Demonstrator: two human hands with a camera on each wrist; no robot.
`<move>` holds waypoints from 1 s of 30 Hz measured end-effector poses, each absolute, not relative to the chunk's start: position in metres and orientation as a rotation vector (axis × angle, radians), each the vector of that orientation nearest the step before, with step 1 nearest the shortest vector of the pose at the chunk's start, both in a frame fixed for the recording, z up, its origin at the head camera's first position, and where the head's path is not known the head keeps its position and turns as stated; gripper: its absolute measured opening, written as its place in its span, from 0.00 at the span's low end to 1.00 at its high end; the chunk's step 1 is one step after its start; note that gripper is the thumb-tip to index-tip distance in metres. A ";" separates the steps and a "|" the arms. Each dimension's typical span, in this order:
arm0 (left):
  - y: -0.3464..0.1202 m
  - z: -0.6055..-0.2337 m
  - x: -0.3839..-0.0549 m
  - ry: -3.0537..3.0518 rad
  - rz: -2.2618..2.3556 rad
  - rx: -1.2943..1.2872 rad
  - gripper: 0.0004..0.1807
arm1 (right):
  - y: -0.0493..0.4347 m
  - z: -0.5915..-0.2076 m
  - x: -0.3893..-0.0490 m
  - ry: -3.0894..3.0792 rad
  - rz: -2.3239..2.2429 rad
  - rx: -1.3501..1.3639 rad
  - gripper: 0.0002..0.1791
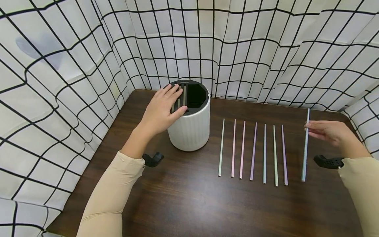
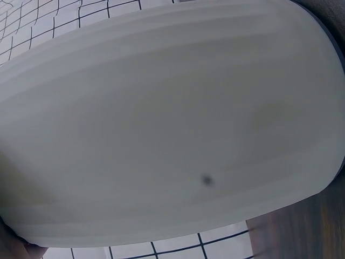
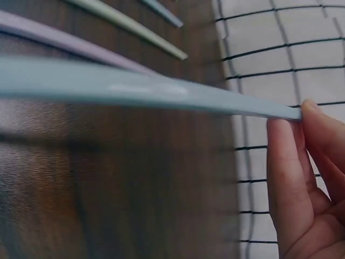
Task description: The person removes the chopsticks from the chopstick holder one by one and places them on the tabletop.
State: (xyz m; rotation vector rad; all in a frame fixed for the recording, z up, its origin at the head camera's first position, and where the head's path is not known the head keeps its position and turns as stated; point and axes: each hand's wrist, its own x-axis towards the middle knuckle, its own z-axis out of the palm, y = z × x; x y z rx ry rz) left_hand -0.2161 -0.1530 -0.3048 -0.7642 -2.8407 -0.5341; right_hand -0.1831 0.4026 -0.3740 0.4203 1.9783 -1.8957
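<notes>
My right hand (image 1: 328,133) pinches a light blue chopstick (image 1: 305,154) between thumb and fingertips near its far end. In the right wrist view the chopstick (image 3: 161,89) runs from the fingertips of my right hand (image 3: 296,199) across the picture, above the dark wood. My left hand (image 1: 160,110) rests with its fingers spread on the slotted top of a white ribbed utensil holder (image 1: 189,131). The holder's white wall (image 2: 161,118) fills most of the left wrist view. Several pastel chopsticks, such as a purple one (image 1: 284,154), lie side by side between the holder and my right hand.
The dark wooden table (image 1: 183,204) carries everything. White cloth with a black grid (image 1: 245,52) hangs behind it and along both sides. The holder's black top (image 1: 195,110) has narrow slots at left and a large opening at right.
</notes>
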 end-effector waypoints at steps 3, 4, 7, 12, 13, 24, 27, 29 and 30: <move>-0.153 -0.305 -0.216 -2.842 -0.534 -0.756 0.37 | 0.402 -0.384 -0.188 2.006 -1.756 0.415 0.16; -0.153 -0.305 -0.215 -2.842 -0.536 -0.756 0.37 | 0.401 -0.387 -0.189 2.009 -1.720 0.420 0.16; -0.152 -0.305 -0.215 -2.841 -0.537 -0.765 0.37 | 0.398 -0.397 -0.190 2.020 -1.649 0.430 0.17; -0.151 -0.305 -0.215 -2.840 -0.536 -0.769 0.37 | 0.396 -0.408 -0.188 2.050 -1.615 0.441 0.18; -0.152 -0.305 -0.215 -2.840 -0.534 -0.767 0.37 | 0.395 -0.409 -0.188 2.050 -1.615 0.444 0.19; -0.152 -0.307 -0.215 -2.838 -0.528 -0.771 0.37 | 0.380 -0.423 -0.186 2.213 -1.577 0.576 0.15; -0.152 -0.307 -0.215 -2.837 -0.532 -0.764 0.37 | 0.375 -0.425 -0.188 2.349 -1.522 0.612 0.11; -0.153 -0.307 -0.214 -2.835 -0.536 -0.762 0.37 | 0.372 -0.427 -0.188 2.410 -1.484 0.624 0.14; -0.153 -0.307 -0.214 -2.836 -0.538 -0.761 0.37 | 0.371 -0.428 -0.187 2.439 -1.460 0.628 0.16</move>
